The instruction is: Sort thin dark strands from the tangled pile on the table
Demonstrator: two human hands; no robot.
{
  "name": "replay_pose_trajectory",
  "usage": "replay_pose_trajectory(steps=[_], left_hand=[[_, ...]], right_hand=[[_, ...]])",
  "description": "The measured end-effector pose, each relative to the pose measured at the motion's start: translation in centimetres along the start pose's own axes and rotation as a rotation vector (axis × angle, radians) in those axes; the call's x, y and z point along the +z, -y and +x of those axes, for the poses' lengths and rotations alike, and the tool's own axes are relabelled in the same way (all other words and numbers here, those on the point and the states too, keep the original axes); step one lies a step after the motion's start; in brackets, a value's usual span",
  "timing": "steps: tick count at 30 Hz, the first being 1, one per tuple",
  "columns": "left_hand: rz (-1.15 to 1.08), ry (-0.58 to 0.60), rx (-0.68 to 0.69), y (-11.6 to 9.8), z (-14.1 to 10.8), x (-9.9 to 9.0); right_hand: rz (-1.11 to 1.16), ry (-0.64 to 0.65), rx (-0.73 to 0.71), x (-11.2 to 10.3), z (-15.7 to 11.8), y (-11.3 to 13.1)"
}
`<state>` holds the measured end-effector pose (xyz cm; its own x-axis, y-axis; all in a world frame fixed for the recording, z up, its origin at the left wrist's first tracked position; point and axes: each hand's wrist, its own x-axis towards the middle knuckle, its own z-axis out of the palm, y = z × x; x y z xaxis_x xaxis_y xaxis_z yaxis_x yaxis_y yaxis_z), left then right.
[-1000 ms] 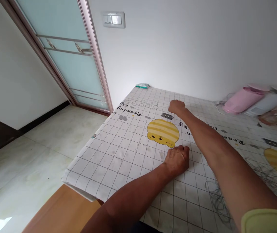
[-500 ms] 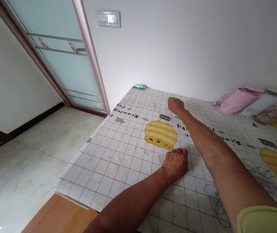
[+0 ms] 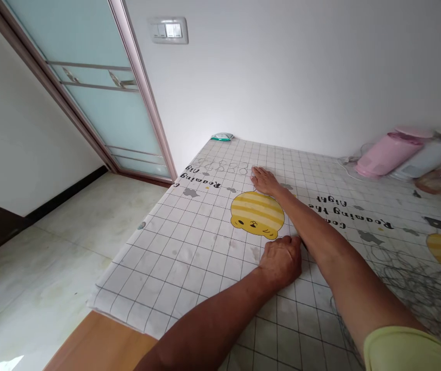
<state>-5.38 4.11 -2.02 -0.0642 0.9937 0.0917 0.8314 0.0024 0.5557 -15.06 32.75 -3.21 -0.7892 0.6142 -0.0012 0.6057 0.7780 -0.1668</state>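
Note:
My right hand (image 3: 264, 180) reaches across the white grid-patterned cloth (image 3: 189, 247), palm down with its fingers stretched out. Its fingertips are beside a row of thin looped wire-like pieces (image 3: 224, 167) near the far end. Closer to me, my left hand (image 3: 281, 260) rests on the cloth with its fingers curled in; what it holds, if anything, is hidden. Between the two hands lies a printed yellow striped bear (image 3: 257, 214). A loose tangle of dark thin strands (image 3: 402, 283) spreads on the cloth to the right of my right forearm.
A green-and-white packet (image 3: 222, 137) lies at the far corner. Against the wall at the right are a pink cylinder (image 3: 388, 152), a white one (image 3: 425, 157) and a white cord (image 3: 347, 165). An orange-brown wooden surface (image 3: 104, 340) shows at the near left, beside the floor.
My right hand has moved left and slightly nearer, to the end of the looped row, and its fingers have opened from a closed shape. My left hand has hardly moved.

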Motion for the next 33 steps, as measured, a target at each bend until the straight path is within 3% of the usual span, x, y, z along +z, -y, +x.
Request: replay_pose_trajectory(steps=[13, 18, 23, 26, 28, 33], left_hand=[[0.006, 0.032, -0.006, 0.0, 0.0, 0.0], [0.032, 0.029, 0.003, 0.1, 0.0, -0.2], [0.042, 0.008, -0.007, 0.1, 0.1, -0.3], [0.055, 0.0, -0.008, 0.2, 0.3, -0.5], [0.068, 0.008, -0.017, 0.2, 0.4, -0.6], [0.115, -0.002, -0.056, 0.1, 0.5, -0.8]], right_hand=[[0.016, 0.102, 0.058, -0.8, 0.6, 0.9], [0.055, 0.025, 0.018, -1.9, -1.2, 1.3], [0.17, -0.156, -0.039, -5.5, -4.7, 0.1], [0.312, -0.307, -0.051, -8.9, -9.3, -1.6], [0.434, -0.417, -0.042, -11.5, -14.3, -2.4], [0.833, -0.577, -0.067, -17.4, -32.9, -1.9]])
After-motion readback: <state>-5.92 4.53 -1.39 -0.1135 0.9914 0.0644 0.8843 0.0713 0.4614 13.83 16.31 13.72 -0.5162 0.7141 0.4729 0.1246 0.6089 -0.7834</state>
